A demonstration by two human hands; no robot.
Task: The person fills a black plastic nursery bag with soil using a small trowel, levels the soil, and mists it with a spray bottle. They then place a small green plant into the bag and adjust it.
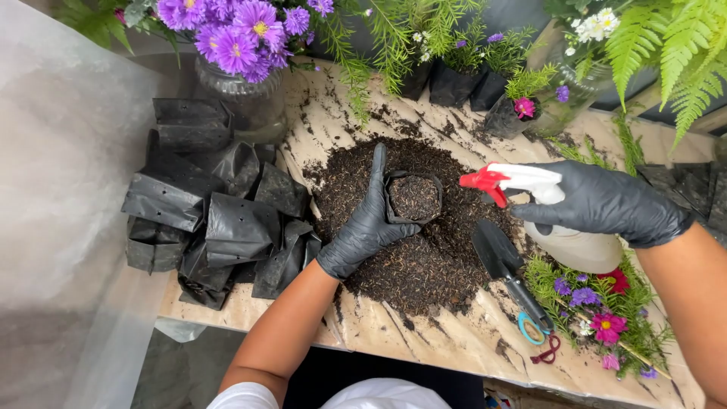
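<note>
Head view, left to right. Stack of empty black grow bags [216, 212] sits at the desk's [424, 341] left edge. My left hand [367, 220], black glove, wraps the small soil-filled grow bag [413, 198] from its left side, thumb under the near rim, index finger pointing up; grip clenched on the bag. Bag stands upright on the soil pile [424, 257], mid-desk. I judge it soft-walled, light, prone to slump or spill, so hold low around the body, not the rim. Trowel [509, 274] lies just right of it. Right hand [606, 203] grasps the spray bottle [564, 227] around the neck, red nozzle aimed at the bag, wrist roughly level. Plastic bottle is rigid, possibly slick.
</note>
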